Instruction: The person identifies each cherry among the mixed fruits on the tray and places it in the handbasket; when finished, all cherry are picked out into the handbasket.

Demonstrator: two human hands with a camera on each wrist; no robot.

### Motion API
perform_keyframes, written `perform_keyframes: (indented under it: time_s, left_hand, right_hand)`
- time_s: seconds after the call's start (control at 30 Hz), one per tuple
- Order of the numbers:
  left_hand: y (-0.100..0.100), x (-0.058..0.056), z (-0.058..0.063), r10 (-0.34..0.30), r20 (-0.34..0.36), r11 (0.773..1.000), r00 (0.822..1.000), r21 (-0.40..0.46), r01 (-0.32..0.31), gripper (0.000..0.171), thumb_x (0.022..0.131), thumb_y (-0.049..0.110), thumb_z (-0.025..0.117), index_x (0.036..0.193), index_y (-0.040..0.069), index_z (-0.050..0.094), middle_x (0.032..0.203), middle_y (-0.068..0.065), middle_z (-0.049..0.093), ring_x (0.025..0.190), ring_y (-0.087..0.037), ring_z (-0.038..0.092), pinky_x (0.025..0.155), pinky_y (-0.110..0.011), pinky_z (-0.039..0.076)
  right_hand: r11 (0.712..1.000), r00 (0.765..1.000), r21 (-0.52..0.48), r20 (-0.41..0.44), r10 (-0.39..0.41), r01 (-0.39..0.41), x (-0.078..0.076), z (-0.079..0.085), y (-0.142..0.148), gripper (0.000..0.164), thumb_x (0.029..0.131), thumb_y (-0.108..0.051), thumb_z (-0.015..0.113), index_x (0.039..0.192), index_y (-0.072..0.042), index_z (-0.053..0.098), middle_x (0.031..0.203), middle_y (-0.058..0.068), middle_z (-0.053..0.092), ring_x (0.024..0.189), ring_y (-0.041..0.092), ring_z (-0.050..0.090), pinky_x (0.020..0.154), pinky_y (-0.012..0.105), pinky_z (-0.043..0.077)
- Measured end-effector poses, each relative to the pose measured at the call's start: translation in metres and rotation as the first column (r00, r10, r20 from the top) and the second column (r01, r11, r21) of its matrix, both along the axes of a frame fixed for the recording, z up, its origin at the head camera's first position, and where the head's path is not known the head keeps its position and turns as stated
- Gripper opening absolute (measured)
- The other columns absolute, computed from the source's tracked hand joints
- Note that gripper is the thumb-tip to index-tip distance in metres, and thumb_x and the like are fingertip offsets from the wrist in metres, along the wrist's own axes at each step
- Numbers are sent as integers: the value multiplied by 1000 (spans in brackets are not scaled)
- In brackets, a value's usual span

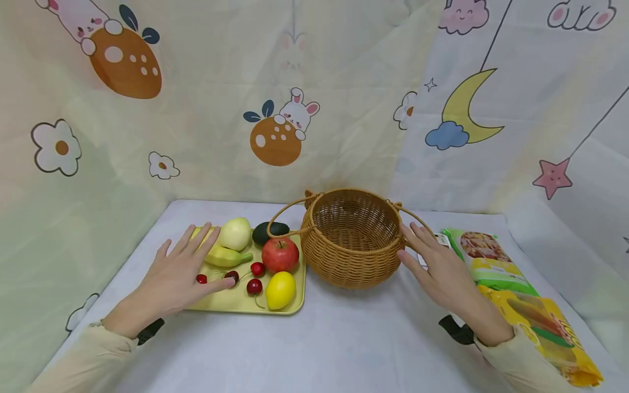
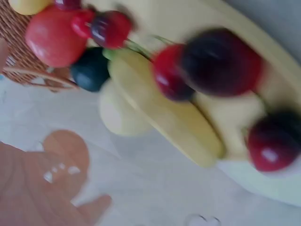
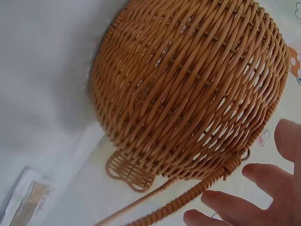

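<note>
The basket (image 1: 349,267) stands mid-table (image 1: 344,344), its handles (image 3: 180,201) flopped outward, leaving its mouth clear. The tray (image 1: 221,302) keeps the fruit (image 1: 280,254) together. Both hands hold nothing, fingers spread: left (image 1: 174,275) above the tray, right (image 1: 437,267) beside the basket, contact unclear.

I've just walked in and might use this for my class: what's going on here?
A person's left hand is spread over the left side of a tray, gripping nothing. The right hand is open beside the basket; whether it touches is unclear. The fruit lies on the tray, left of the basket, and a green packet and a yellow packet lie to the right.
</note>
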State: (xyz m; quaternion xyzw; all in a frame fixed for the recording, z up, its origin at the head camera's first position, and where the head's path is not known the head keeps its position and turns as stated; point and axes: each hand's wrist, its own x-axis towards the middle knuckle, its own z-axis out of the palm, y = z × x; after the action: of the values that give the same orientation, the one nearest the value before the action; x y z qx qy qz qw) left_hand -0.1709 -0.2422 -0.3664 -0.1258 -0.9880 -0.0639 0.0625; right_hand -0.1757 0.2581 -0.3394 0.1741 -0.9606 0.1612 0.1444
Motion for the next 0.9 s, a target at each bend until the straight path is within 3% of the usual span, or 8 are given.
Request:
perform_keyframes:
  time_s: [0.27,0.37,0.47,0.57,0.7,0.9]
  left_hand:
    - [-48,12,-4,-72,-38,991,997,113,76,88,92,66,64,163,32,27,165,-9,40,146,-41,36,106,-68,33]
    - [-64,17,-7,-78,-88,984,993,156,91,77,92,56,71,158,28,42,151,-9,57,134,-36,50,98,-62,45]
    - [-79,23,-9,-58,-108,981,993,177,76,67,89,47,77,149,26,55,132,-7,70,118,-28,59,84,-47,53]
    - [-91,29,-11,-16,-42,985,999,172,23,61,88,46,79,143,25,63,121,-9,73,106,-24,61,71,-33,49]
    - [-101,32,-15,20,42,985,999,172,-27,54,89,43,79,137,23,68,113,-11,71,97,-23,62,65,-26,44]
    - [-107,29,-19,-6,56,988,998,155,-3,45,85,33,83,129,22,74,105,-4,75,89,-15,61,63,-23,42]
  right_hand:
    - [997,995,-79,-101,-1,-7,-9,-6,-10,53,106,-38,55,154,-16,48,156,21,48,143,44,46,103,69,42]
    - [992,990,-123,-142,1,-18,-11,-10,-14,49,106,-34,57,150,-13,53,151,22,52,139,44,51,99,66,47]
    - [986,985,-164,-173,0,-29,-14,-14,-16,47,105,-30,59,147,-10,57,148,23,55,136,44,54,100,66,47]
    - [982,981,-187,-196,-1,-37,-15,-15,-17,45,104,-29,61,145,-8,59,146,22,57,134,43,56,99,66,47]
    - [980,976,-194,-218,-5,-38,-17,-16,-17,44,103,-28,63,142,-8,61,144,22,59,132,43,58,96,64,50]
    - [981,971,-189,-237,-15,-31,-18,-17,-17,43,102,-28,64,140,-7,63,142,22,61,130,43,60,92,63,52]
